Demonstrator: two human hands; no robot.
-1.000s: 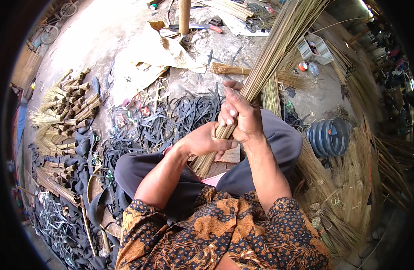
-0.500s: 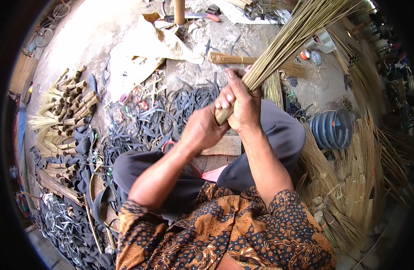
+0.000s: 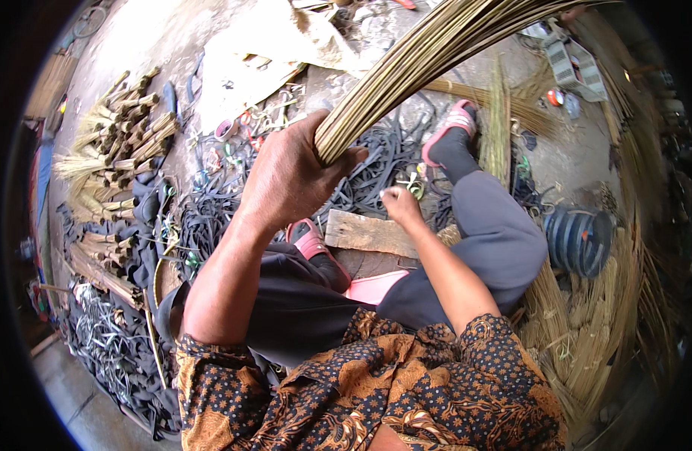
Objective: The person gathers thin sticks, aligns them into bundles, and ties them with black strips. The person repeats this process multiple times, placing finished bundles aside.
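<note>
My left hand (image 3: pixel 289 161) is closed round the lower end of a long bundle of thin broom sticks (image 3: pixel 406 71). The bundle slants up to the far right, its sticks fanning out and bending past the picture's top edge. Lower down, apart from the bundle, my right hand (image 3: pixel 403 205) has its fingers curled in above a wooden board (image 3: pixel 370 233). Whether anything is in those fingers is too small to make out. Dark rubber strips (image 3: pixel 383 154) lie heaped beyond the board, between my feet in pink sandals (image 3: pixel 453 129).
Tied short stick bundles (image 3: pixel 128 135) are piled at the left, above dark scraps (image 3: pixel 109 361). To the right stand a ribbed dark-blue container (image 3: pixel 579 240) and more long stick bundles (image 3: pixel 587 323). A pale sheet (image 3: pixel 263 56) and a light plastic basket (image 3: pixel 575 71) lie farther off.
My right hand has let go of the bundle and dropped toward the board. The left hand has moved up and left with the bundle. My right leg has shifted, and its foot now shows.
</note>
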